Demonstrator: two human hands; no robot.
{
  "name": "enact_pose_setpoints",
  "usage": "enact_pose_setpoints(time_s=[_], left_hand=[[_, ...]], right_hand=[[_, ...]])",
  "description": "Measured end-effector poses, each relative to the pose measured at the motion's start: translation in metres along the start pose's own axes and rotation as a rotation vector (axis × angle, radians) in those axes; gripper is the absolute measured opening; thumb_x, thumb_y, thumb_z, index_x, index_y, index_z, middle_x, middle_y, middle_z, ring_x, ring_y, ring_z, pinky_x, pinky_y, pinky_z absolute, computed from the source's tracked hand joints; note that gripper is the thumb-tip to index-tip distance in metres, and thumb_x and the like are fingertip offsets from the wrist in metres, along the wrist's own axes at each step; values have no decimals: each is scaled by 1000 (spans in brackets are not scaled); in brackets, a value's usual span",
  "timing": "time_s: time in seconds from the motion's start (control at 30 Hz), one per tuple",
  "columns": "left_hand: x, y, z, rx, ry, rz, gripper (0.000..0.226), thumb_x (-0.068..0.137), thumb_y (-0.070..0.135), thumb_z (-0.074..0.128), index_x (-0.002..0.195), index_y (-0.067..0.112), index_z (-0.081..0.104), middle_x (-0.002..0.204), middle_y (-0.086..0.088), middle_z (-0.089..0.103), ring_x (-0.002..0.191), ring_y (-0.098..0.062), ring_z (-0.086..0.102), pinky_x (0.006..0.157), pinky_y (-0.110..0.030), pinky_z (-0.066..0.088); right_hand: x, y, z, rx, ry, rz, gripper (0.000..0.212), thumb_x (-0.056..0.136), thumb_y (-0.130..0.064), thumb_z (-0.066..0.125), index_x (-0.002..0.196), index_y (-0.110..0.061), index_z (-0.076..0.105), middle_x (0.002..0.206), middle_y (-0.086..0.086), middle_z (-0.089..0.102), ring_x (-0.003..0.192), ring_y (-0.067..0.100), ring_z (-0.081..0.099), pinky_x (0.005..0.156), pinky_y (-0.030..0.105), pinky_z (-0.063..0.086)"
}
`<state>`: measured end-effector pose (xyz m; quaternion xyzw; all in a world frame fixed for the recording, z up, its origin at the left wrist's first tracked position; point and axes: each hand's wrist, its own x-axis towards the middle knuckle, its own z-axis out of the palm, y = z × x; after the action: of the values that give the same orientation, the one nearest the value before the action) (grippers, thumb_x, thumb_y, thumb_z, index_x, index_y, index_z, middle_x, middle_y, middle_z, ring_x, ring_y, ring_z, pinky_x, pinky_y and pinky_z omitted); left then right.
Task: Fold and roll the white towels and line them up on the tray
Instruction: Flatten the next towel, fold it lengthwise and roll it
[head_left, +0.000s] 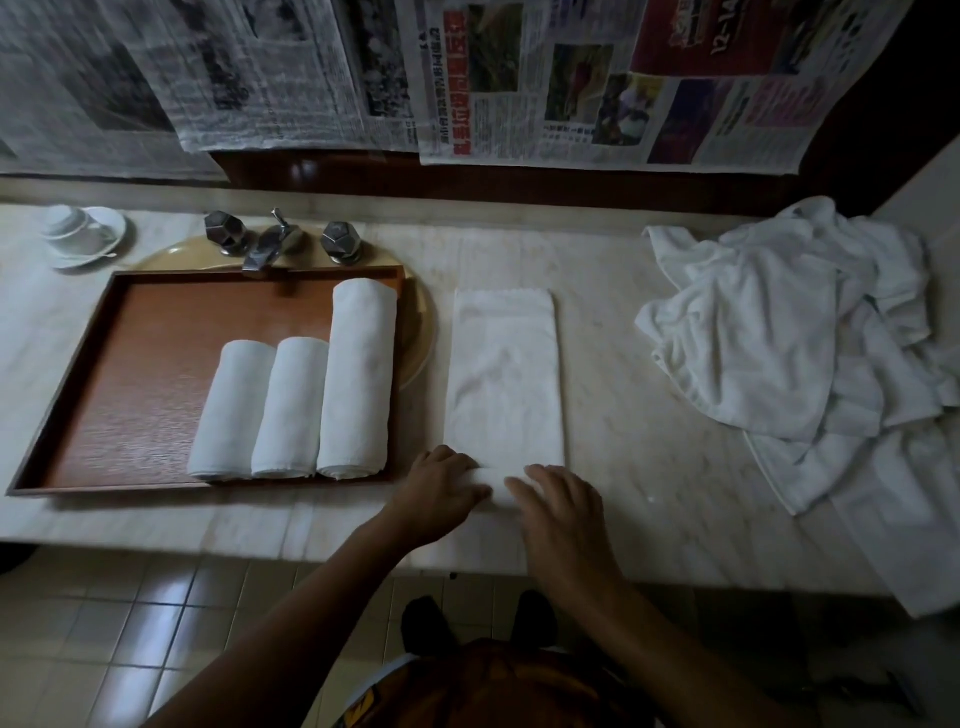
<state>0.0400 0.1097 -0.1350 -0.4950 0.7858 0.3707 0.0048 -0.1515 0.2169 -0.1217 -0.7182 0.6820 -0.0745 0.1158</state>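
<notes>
I'm standing at a bathroom vanity: marble counter (649, 364), faucet (267, 244) with two knobs (224, 228) sitting over a basin (416, 338) far left, tiled floor (130, 623) running beneath.

Three rolls (291, 408) are on the one tray (156, 322): two short at the left, one longer at the right. One folded towel (504, 374) is flat on the bench (649, 493). At the far right is one heap (789, 332) of loose white towels; how many cannot be told. One cup (65, 226) lies on one saucer (111, 221) at the far left. Beyond the tray are two knobs (224, 228) and one spout (265, 249). There are two hands, the left hand (441, 488) and the right hand (561, 504). Several newspaper sheets (571, 78) overlap on the wall; the number is unclear.
</notes>
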Motion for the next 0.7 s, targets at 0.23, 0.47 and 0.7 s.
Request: enact_pose_setpoints(time_s=[0.23,0.47,0.7], left_hand=[[-32,13,32,286,340,166,69,96,49,59,156,24,35,164,-7,33,149,-29,33,121,-49,28],[-14,6,38,438,220,171,87,96,31,63,166,21,11,173,-8,3,159,-30,-3,126,-56,14],[19,6,0,253,123,156,73,95,33,68,157,20,32,155,-1,38,142,-20,33,110,-38,47]], right_hand=[[-8,3,21,-58,-95,3,91,84,-34,78,159,-24,28,167,9,26,155,36,21,119,59,23],[21,12,15,-100,-101,-22,91,85,-19,68,163,-21,21,168,9,24,156,35,17,122,58,23],[51,22,2,-56,-119,-52,71,93,-27,64,157,-20,33,152,4,45,138,29,43,111,49,40]])
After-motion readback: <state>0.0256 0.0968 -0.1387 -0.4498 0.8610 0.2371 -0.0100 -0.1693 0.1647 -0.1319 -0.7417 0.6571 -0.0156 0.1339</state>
